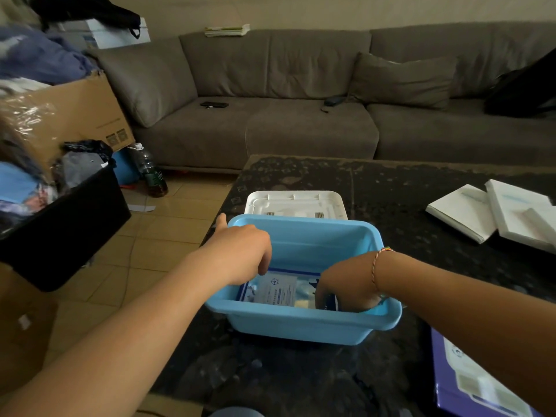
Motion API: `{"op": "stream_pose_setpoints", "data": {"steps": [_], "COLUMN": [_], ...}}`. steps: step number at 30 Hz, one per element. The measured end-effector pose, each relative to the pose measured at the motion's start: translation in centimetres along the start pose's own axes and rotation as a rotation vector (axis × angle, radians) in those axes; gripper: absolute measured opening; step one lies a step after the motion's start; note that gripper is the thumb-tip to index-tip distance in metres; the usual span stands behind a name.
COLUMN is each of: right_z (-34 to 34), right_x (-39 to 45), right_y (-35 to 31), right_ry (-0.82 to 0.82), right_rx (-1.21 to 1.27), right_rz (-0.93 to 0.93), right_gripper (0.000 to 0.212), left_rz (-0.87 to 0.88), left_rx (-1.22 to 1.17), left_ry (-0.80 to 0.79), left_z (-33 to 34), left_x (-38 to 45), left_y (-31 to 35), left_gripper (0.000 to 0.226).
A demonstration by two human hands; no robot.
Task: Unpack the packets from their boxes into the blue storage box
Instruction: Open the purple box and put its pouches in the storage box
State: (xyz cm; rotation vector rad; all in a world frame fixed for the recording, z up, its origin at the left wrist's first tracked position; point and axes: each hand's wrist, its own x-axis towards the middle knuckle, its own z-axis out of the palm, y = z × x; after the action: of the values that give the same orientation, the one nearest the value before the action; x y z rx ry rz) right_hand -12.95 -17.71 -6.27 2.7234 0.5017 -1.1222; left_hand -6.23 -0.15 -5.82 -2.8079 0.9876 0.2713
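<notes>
We see both hands inside the blue box (pixel 301 236), which sits on the dark surface (pixel 421 191). The left hand (pixel 240 254) reaches over the left rim, thumb raised outside the wall, fingers curled down toward the packets (pixel 279 291); we cannot tell whether they grip anything. The right hand (pixel 346 288) is down in the near right corner, pressed onto the packets; its fingertips are hidden, so its grip cannot be determined. A thread bracelet (pixel 376 266) circles the right wrist.

The packets lie flat on the box floor, white and blue with printed labels. A white lid (pixel 294 203) lies just beyond the far wall of the box. White cartons (pixel 493 215) lie on the far right of the surface. A purple carton (pixel 469 383) sits at the near right edge. A grey sofa (pixel 270 100) stands beyond the surface. A black bin (pixel 66 224) of clothes stands on the floor at left.
</notes>
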Motion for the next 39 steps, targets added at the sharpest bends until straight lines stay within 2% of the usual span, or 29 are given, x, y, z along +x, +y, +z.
{"op": "stream_pose_setpoints", "data": {"steps": [2,4,7,9,11,13,15,17,19,23,27,30,32,34,37,39], "right_z": [-0.5,-1.3,-1.2,0.8,3.9,7.5,10.8,13.9,16.6,21.4,24.5,25.8,26.3,26.4,26.3,26.2], "right_x": [-1.1,-3.3,-8.1,-11.1,-13.3,-14.8,-16.1,-17.3,-18.4,-19.2,-19.1,-18.9,-18.6,-18.6,-18.4,-17.5], "right_y": [0.2,0.7,2.1,3.0,3.8,4.8,5.7,6.5,6.9,6.7,6.2,5.8,5.3,4.4,2.4,1.4], "right_ry": [0.173,0.444,0.821,1.011,1.132,1.207,1.24,1.268,1.293,1.308,1.334,1.359,1.412,1.571,1.811,1.817], "right_rx": [-0.014,0.092,0.339,0.489,0.595,0.69,0.783,0.846,0.908,1.021,1.078,1.117,1.1,0.984,0.684,0.516], "right_rz": [0.053,0.094,0.119,0.134,0.189,0.272,0.365,0.435,0.477,0.517,0.537,0.529,0.517,0.506,0.41,0.299], "right_gripper": [0.042,0.036,0.028,0.022,0.021,0.019,0.018,0.018,0.018,0.019,0.018,0.019,0.019,0.017,0.005,0.009], "left_rz": [0.023,0.08,0.404,0.673,0.915,1.058,1.047,0.947,0.878,0.877,1.015,1.037,1.018,0.959,0.762,0.615], "left_rx": [-0.01,-0.123,-0.368,-0.382,-0.252,-0.115,-0.024,0.045,0.047,-0.009,0.031,-0.012,-0.065,-0.18,-0.449,-0.646], "left_ry": [0.115,0.361,0.877,1.062,1.05,0.951,0.809,0.677,0.613,0.616,0.752,0.802,0.817,0.844,0.848,0.807], "left_z": [-0.6,-1.5,-2.1,-1.7,-0.2,2.6,5.7,8.0,9.3,10.2,11.4,11.3,10.8,9.9,8.2,6.8], "left_x": [-0.4,-1.1,-2.7,-4.3,-5.8,-5.9,-4.7,-3.3,-2.3,-1.1,-0.5,-0.5,-0.5,-0.4,-0.3,-0.2], "left_y": [1.0,2.4,5.3,8.4,12.5,16.3,19.0,20.3,20.6,20.5,20.3,20.2,20.3,20.6,21.6,22.4], "left_gripper": [0.036,0.031,0.028,0.026,0.022,0.018,0.019,0.042,0.054,0.047,0.031,0.026,0.021,0.021,0.027,0.029]}}
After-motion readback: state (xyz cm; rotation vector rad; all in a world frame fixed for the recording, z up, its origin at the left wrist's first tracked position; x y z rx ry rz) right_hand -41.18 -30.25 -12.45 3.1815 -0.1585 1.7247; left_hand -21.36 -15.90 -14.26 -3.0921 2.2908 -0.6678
